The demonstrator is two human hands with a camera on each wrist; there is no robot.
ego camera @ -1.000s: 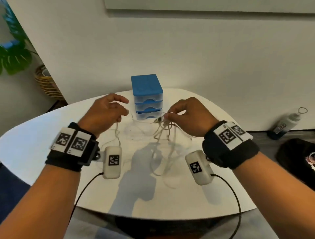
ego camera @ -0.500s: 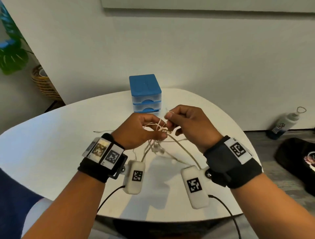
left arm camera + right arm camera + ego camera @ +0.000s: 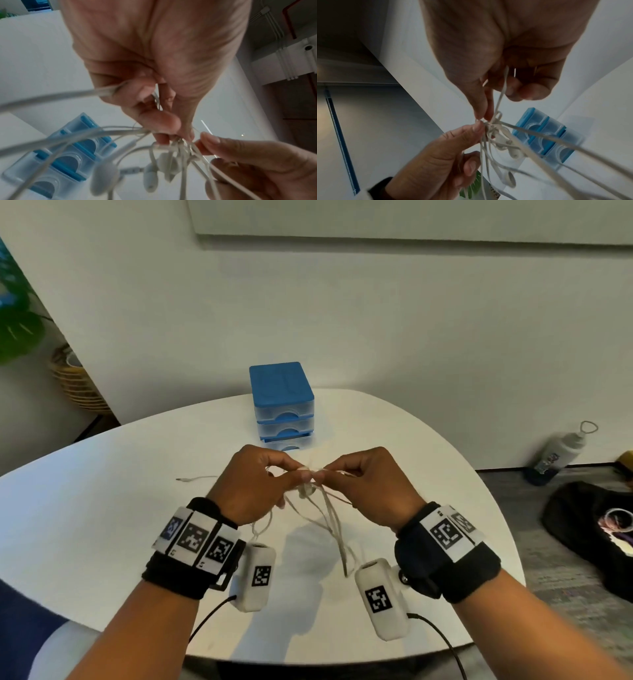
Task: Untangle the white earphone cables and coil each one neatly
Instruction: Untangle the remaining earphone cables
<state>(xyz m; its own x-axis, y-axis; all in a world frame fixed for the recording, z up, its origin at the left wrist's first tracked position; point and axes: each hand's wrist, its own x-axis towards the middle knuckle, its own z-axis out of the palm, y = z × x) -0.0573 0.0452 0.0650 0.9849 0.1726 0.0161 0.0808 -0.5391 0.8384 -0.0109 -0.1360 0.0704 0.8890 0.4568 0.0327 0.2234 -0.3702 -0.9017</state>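
Note:
The white earphone cables (image 3: 322,515) hang as one tangle above the white table (image 3: 102,508). My left hand (image 3: 255,486) and right hand (image 3: 368,484) meet at the knot (image 3: 310,474), thumb and forefinger of each pinching it. In the left wrist view the knot (image 3: 180,143) sits at my fingertips, with several earbuds (image 3: 150,175) dangling below. In the right wrist view strands fan out from the knot (image 3: 493,123) toward the camera. A jack plug end (image 3: 183,480) lies on the table to the left. Loose strands trail down to the tabletop between my wrists.
A blue three-drawer box (image 3: 282,405) stands on the table just behind my hands. On the floor at the right are a bottle (image 3: 558,451) and a black bag (image 3: 596,529). A wicker basket (image 3: 77,381) and a plant (image 3: 17,330) stand at the left.
My left hand came in from the left and joined the right at the tangle. Both hands lifted the cables off the table and now pinch the knot together, nearer to me.

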